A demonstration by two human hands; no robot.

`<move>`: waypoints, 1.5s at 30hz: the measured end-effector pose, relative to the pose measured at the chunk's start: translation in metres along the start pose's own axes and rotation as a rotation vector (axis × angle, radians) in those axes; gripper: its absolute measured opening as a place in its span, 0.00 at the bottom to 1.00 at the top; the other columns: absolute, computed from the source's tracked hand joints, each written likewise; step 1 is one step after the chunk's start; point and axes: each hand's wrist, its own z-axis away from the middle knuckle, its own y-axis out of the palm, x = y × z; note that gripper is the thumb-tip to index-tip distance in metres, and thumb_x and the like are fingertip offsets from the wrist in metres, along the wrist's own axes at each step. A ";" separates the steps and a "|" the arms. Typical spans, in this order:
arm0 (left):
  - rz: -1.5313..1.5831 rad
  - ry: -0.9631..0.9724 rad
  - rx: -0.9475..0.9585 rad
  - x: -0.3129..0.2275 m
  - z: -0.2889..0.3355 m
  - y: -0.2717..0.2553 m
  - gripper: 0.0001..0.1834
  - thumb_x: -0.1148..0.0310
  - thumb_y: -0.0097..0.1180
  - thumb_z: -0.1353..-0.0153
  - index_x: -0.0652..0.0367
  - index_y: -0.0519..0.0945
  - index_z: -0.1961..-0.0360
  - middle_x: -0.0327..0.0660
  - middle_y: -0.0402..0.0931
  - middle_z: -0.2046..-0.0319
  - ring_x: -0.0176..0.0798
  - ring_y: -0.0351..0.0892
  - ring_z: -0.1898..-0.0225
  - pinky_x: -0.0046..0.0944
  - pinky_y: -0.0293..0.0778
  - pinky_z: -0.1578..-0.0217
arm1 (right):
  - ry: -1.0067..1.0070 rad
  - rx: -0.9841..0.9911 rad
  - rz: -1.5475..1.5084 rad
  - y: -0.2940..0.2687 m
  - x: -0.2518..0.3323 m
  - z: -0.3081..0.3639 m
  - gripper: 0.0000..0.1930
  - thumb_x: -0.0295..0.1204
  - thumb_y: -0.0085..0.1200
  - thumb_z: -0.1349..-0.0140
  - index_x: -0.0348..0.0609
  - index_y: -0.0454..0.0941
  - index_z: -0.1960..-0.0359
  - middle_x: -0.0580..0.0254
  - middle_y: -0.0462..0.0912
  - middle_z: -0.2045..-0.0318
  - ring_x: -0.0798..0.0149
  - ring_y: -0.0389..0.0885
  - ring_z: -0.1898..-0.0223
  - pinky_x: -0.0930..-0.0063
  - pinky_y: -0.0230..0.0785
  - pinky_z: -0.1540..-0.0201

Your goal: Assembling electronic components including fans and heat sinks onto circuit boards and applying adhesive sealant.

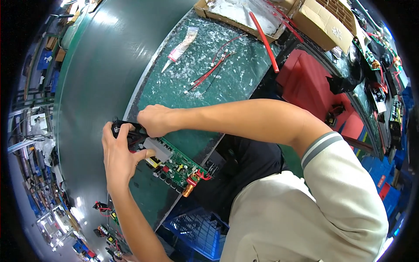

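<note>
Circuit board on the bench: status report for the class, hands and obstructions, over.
Left hand at black part; right hand curled alongside, grip hidden. Circuit board component-side up. Loose wires and nozzled tube lie apart from it.

Matt grey metal-looking block (159, 149) on circuit board (175, 173), shiny copper coil (188, 190), white-smeared tabletop (174, 94), cardboard carton (321, 26)

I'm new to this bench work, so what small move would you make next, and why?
I'd probably shift the circuit board a little further over the table: its end with the copper coil seems to stick out past the table's edge, while the left hand and right hand are both at the opposite end.
</note>
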 end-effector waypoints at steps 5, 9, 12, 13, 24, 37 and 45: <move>-0.019 -0.003 0.020 0.002 -0.002 -0.002 0.40 0.67 0.78 0.73 0.53 0.74 0.52 0.53 0.61 0.41 0.61 0.65 0.42 0.52 0.69 0.46 | -0.016 -0.004 -0.001 0.002 0.001 0.000 0.10 0.26 0.57 0.54 0.35 0.83 0.69 0.43 0.83 0.67 0.45 0.83 0.61 0.58 0.75 0.59; -0.018 -0.011 0.045 -0.003 -0.008 -0.003 0.41 0.67 0.78 0.74 0.52 0.74 0.52 0.54 0.60 0.41 0.62 0.64 0.41 0.52 0.69 0.46 | 0.059 0.057 0.014 -0.001 0.005 -0.007 0.11 0.26 0.58 0.54 0.35 0.82 0.68 0.43 0.83 0.67 0.45 0.83 0.61 0.58 0.76 0.60; -0.028 0.005 0.052 -0.004 -0.013 -0.002 0.41 0.67 0.78 0.74 0.52 0.74 0.52 0.55 0.60 0.41 0.61 0.63 0.41 0.52 0.67 0.44 | -0.006 0.025 0.100 0.002 0.002 -0.009 0.12 0.26 0.58 0.55 0.36 0.83 0.66 0.45 0.84 0.67 0.46 0.83 0.60 0.58 0.76 0.60; -0.020 0.004 0.059 -0.001 -0.012 -0.004 0.41 0.66 0.78 0.75 0.52 0.74 0.52 0.55 0.59 0.41 0.62 0.63 0.41 0.52 0.67 0.44 | -0.012 0.018 0.109 0.004 0.006 -0.009 0.12 0.26 0.58 0.55 0.36 0.83 0.66 0.45 0.84 0.67 0.46 0.83 0.60 0.58 0.76 0.60; 0.025 -0.007 0.011 0.006 0.002 -0.002 0.53 0.56 0.78 0.75 0.50 0.70 0.39 0.60 0.51 0.33 0.64 0.53 0.34 0.54 0.58 0.36 | 0.437 -0.946 0.209 -0.140 -0.050 0.034 0.20 0.38 0.60 0.43 0.35 0.75 0.56 0.43 0.77 0.55 0.44 0.79 0.53 0.53 0.73 0.54; 0.210 -0.052 -0.125 0.030 0.029 0.025 0.53 0.49 0.75 0.65 0.47 0.65 0.35 0.58 0.48 0.32 0.63 0.53 0.34 0.58 0.59 0.39 | 0.061 -0.757 -1.190 -0.125 -0.055 0.058 0.18 0.39 0.54 0.34 0.36 0.76 0.53 0.69 0.77 0.71 0.78 0.71 0.75 0.85 0.62 0.77; 0.140 0.002 0.074 0.020 0.005 0.001 0.48 0.56 0.76 0.66 0.37 0.70 0.38 0.54 0.45 0.31 0.67 0.55 0.37 0.57 0.67 0.43 | 0.130 -0.666 -1.420 -0.041 -0.038 0.046 0.17 0.38 0.51 0.32 0.35 0.77 0.53 0.67 0.78 0.72 0.76 0.73 0.75 0.86 0.63 0.75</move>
